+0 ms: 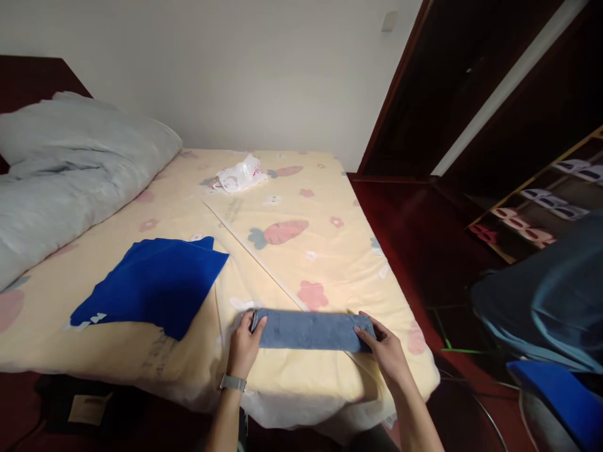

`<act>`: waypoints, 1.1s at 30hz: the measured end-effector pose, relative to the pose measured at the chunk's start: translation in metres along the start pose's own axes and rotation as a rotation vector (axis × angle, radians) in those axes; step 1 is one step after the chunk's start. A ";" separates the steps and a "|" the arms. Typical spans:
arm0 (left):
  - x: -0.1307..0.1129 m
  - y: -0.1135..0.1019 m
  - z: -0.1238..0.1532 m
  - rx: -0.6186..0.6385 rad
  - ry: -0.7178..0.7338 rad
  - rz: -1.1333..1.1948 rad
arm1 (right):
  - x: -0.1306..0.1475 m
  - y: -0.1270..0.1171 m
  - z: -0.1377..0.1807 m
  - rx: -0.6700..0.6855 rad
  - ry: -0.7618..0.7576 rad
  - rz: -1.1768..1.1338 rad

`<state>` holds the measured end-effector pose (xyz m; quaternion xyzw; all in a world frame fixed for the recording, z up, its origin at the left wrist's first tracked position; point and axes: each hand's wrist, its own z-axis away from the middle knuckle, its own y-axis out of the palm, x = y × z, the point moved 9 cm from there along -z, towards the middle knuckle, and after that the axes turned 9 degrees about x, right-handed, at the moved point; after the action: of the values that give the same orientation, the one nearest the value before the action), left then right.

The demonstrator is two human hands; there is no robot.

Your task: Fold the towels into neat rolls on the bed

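A grey-blue towel (306,331), folded into a long narrow strip, lies across the near edge of the bed. My left hand (247,339) grips its left end, thumb on top and fingers around the edge. At the opposite end my right hand (379,339) pinches the towel the same way, its thumb pressing the upper face. Left of my hands a bright blue cloth (155,282) lies spread and slightly crumpled on the sheet. What lies under the towel is hidden.
The patterned sheet (348,257) covers the bed. A white plastic bag (240,174) sits near the wall, a grey quilt (75,169) at the left. On the right are a shoe rack (527,201) with several slippers and a dark blue draped cloth (541,289).
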<state>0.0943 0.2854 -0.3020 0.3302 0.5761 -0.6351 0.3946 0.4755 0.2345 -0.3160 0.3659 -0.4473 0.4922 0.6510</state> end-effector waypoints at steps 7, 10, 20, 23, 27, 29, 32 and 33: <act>-0.035 -0.012 0.010 -0.173 0.204 -0.415 | -0.006 -0.002 -0.002 0.027 0.034 0.187; -0.073 0.003 0.022 -0.149 0.440 -0.505 | -0.009 -0.003 -0.006 0.008 0.050 0.194; -0.078 0.083 0.032 0.326 0.573 -0.717 | -0.007 0.016 -0.002 0.120 0.146 0.088; -0.074 0.080 0.030 0.334 0.580 -0.720 | -0.006 0.012 -0.003 0.100 0.112 0.118; -0.070 0.069 0.028 0.302 0.561 -0.728 | -0.007 0.007 -0.003 0.069 0.062 0.117; -0.065 0.063 0.025 0.275 0.542 -0.753 | -0.009 0.007 -0.003 0.083 0.065 0.084; -0.057 0.054 0.021 0.248 0.537 -0.798 | -0.010 0.008 -0.001 0.106 0.095 0.025; -0.054 0.050 0.020 0.240 0.544 -0.806 | -0.009 0.008 0.000 0.105 0.109 0.009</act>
<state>0.1645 0.2710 -0.2762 0.2780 0.6627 -0.6898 -0.0872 0.4666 0.2331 -0.3245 0.3701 -0.3865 0.5371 0.6520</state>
